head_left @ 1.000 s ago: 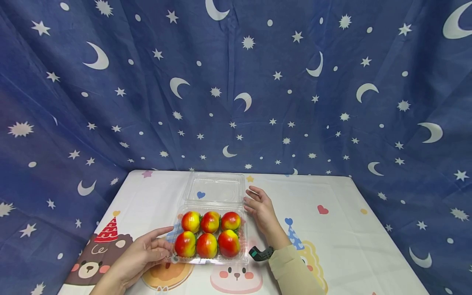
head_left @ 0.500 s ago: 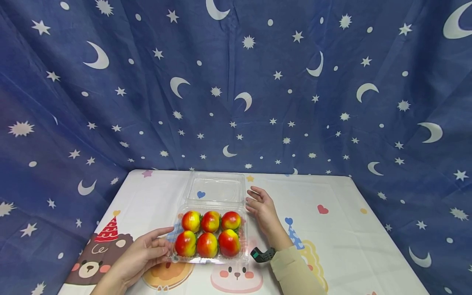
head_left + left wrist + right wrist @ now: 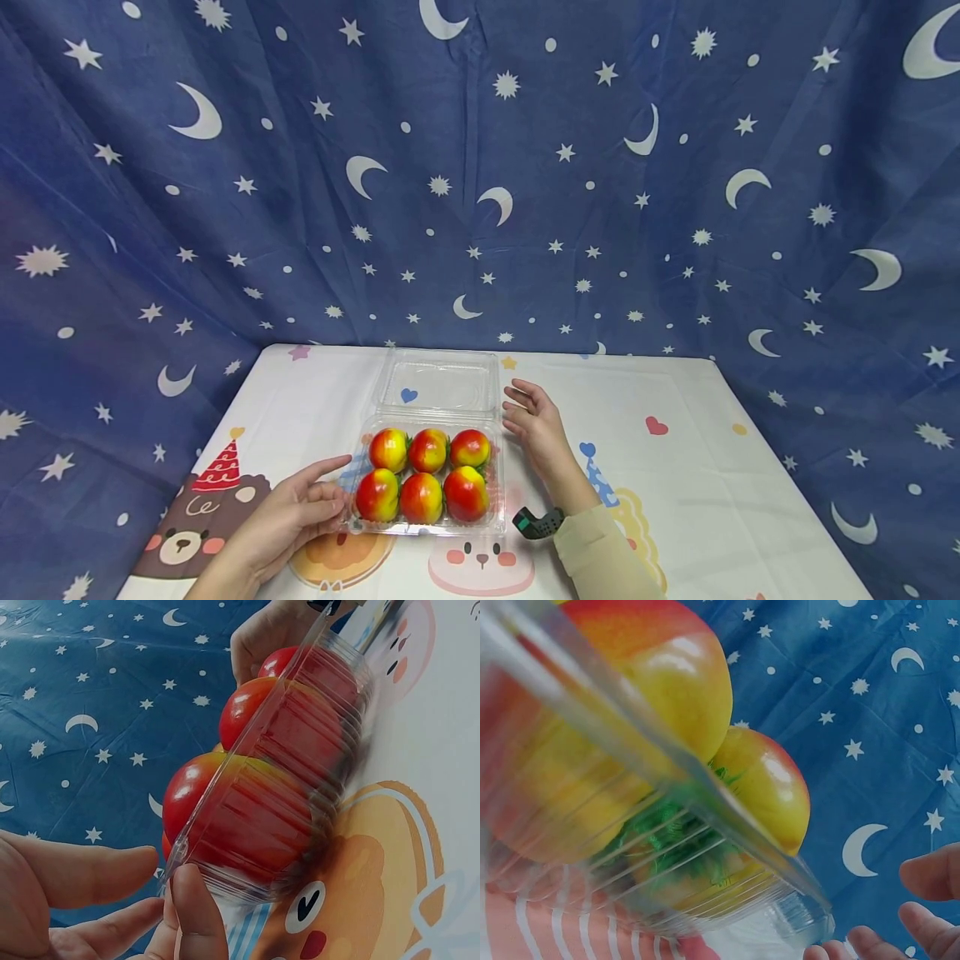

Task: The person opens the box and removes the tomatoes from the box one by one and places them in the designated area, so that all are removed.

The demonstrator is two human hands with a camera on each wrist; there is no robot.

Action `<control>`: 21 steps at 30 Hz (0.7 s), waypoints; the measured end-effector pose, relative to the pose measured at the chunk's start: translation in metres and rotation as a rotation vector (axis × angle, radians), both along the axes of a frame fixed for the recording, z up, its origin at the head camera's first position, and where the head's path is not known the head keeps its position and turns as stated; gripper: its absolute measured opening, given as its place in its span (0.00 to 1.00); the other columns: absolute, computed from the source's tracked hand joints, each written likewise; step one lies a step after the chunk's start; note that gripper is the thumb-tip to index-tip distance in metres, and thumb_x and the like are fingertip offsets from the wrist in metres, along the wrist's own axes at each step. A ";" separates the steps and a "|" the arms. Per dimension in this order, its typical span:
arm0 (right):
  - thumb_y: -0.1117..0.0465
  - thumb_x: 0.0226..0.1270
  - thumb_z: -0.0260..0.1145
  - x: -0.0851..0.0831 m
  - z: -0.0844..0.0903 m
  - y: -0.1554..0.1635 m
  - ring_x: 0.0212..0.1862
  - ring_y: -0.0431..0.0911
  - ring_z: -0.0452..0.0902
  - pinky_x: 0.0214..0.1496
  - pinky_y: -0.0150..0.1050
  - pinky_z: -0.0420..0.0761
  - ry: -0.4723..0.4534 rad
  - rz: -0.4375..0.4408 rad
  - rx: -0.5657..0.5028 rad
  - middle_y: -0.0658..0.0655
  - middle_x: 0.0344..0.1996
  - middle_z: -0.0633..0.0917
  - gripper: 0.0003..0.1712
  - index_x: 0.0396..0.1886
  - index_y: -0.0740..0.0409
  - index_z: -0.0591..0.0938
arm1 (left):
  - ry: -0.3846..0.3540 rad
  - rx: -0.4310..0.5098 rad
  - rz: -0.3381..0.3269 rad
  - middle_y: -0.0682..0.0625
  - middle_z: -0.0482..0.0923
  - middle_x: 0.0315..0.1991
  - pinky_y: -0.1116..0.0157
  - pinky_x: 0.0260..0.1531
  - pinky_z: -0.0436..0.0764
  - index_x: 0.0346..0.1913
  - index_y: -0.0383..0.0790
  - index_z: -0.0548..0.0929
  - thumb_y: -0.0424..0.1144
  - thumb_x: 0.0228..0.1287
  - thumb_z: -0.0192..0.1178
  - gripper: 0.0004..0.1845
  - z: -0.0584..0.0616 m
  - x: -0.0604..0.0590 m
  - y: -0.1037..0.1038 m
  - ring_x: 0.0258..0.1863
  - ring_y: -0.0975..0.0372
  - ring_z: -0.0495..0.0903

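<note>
A clear plastic clamshell box (image 3: 427, 530) sits on the table and holds several red-and-yellow fruits (image 3: 422, 497) in two rows. Its lid (image 3: 438, 383) lies open and flat behind it. My left hand (image 3: 330, 493) is at the box's near-left corner, its straight fingers (image 3: 196, 915) touching the wall and its thumb raised beside the rim. My right hand (image 3: 527, 410) hovers just right of the hinge with relaxed, spread fingers, holding nothing. In the right wrist view its fingertips (image 3: 932, 874) are apart from the box, and the fruit (image 3: 667, 682) fills the frame.
The table (image 3: 675, 483) is covered with a white cartoon-print cloth. A blue star-and-moon backdrop (image 3: 480, 167) hangs behind it and down both sides. A dark band (image 3: 537, 523) is on my right wrist.
My right hand has drifted a little to the right, away from the box. The left hand, the box and the fruits have hardly moved.
</note>
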State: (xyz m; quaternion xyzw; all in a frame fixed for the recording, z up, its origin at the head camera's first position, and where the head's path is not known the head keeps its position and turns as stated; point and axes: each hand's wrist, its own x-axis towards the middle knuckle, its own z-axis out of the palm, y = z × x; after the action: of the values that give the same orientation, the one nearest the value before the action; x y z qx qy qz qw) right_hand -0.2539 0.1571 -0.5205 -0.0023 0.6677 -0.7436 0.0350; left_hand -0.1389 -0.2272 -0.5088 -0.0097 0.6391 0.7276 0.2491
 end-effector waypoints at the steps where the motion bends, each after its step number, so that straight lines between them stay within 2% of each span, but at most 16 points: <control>1: 0.70 0.74 0.60 0.001 0.001 0.000 0.73 0.66 0.73 0.73 0.56 0.81 0.004 0.003 0.004 0.71 0.78 0.71 0.34 0.79 0.62 0.68 | 0.003 0.000 0.000 0.53 0.83 0.44 0.67 0.51 0.89 0.87 0.33 0.45 0.33 0.76 0.63 0.47 0.000 0.000 0.000 0.42 0.63 0.85; 5: 0.70 0.73 0.59 0.003 0.004 0.001 0.73 0.67 0.73 0.72 0.59 0.81 0.024 0.011 0.025 0.73 0.77 0.71 0.35 0.80 0.66 0.65 | 0.021 -0.016 0.004 0.53 0.83 0.43 0.67 0.50 0.89 0.87 0.34 0.47 0.32 0.75 0.63 0.47 0.001 0.000 0.001 0.42 0.63 0.85; 9: 0.71 0.72 0.60 0.005 0.006 0.001 0.74 0.66 0.73 0.73 0.58 0.81 0.019 0.010 0.037 0.71 0.77 0.71 0.36 0.80 0.64 0.66 | 0.027 -0.035 0.008 0.53 0.83 0.43 0.66 0.48 0.88 0.87 0.35 0.48 0.32 0.75 0.63 0.46 0.001 -0.001 0.003 0.41 0.63 0.84; 16: 0.73 0.70 0.60 0.009 0.007 0.001 0.73 0.67 0.74 0.60 0.38 0.87 0.040 0.005 0.051 0.73 0.75 0.73 0.34 0.76 0.62 0.70 | 0.016 -0.053 0.014 0.54 0.83 0.42 0.66 0.47 0.88 0.87 0.36 0.49 0.32 0.74 0.64 0.46 0.002 -0.002 0.004 0.41 0.62 0.84; 21: 0.74 0.70 0.60 0.012 0.009 0.002 0.72 0.67 0.75 0.62 0.37 0.86 0.054 0.016 0.070 0.73 0.74 0.74 0.35 0.77 0.65 0.69 | 0.009 -0.062 0.021 0.54 0.83 0.42 0.66 0.47 0.88 0.87 0.37 0.49 0.32 0.74 0.64 0.47 0.002 -0.003 0.005 0.40 0.62 0.84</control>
State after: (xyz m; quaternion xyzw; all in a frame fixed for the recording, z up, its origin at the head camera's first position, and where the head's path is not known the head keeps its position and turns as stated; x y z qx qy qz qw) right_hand -0.2423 0.1590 -0.5118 -0.0262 0.6942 -0.7190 0.0229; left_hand -0.1420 -0.2222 -0.5066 -0.0207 0.6622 0.7102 0.2383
